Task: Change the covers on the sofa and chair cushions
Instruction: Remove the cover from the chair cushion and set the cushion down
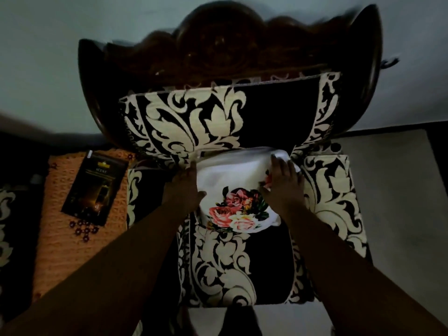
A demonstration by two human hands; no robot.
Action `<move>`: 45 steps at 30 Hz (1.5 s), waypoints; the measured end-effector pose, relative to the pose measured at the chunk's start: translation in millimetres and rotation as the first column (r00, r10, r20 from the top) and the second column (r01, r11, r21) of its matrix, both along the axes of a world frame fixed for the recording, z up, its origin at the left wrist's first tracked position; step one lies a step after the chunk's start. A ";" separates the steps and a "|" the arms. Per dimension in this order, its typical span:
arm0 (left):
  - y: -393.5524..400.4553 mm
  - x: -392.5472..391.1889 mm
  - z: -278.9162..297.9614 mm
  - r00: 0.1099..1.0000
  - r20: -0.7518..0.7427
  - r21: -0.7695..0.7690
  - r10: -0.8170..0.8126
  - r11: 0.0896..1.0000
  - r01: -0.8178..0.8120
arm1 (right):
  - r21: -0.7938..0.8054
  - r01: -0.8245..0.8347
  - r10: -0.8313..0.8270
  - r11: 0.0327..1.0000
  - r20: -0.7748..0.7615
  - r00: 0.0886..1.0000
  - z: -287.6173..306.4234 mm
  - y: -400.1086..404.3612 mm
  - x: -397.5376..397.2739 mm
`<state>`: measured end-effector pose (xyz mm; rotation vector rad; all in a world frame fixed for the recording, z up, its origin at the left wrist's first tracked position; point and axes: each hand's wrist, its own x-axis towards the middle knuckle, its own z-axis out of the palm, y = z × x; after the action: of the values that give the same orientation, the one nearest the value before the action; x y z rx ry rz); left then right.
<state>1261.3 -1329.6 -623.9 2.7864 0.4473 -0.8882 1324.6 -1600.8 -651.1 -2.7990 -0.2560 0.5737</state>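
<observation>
I have both hands at the centre of the frame, on a white cover printed with roses (238, 197) that lies on the seat cushion (232, 267) of the carved wooden chair (218, 44). My left hand (185, 187) lies at the cover's left edge with its fingers reaching up toward the lower rim of the back cushion (194, 122), which leans against the chair back; whether those fingers pinch cloth or only press it I cannot tell in this dim light. My right hand (283, 180) rests on the cover's right side, fingers curled over a fold of the white cloth near the top. The 2 hands sit apart, 1 on each side, which I judge keeps the cloth spread and square so it can be worked onto a cushion. Both cushions wear the black and cream leaf-patterned covers, so the change seems barely begun. At left of the frame, a dark packet (95, 187) lies on an orange mat (60, 251), well apart from my work.
</observation>
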 end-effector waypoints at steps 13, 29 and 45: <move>0.0 -95.8 21.1 0.999 0.028 0.001 -0.039 0.999 0.039 | -0.323 -0.255 0.255 0.911 -0.044 0.966 21.9 11.2 -38.9; 3.2 -44.8 -31.0 0.947 0.321 -0.127 -0.012 0.990 0.056 | -0.307 -0.303 0.333 0.902 0.051 0.941 9.1 30.8 -40.6; -29.1 -150.3 14.1 0.939 0.344 -0.198 0.004 0.978 0.068 | -0.099 -0.498 0.491 0.861 -0.090 0.867 58.5 50.9 -47.5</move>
<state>1111.1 -1358.7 -609.9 2.6804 0.2367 -0.4091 1277.1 -1549.9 -592.5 -2.8178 -0.9802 0.8071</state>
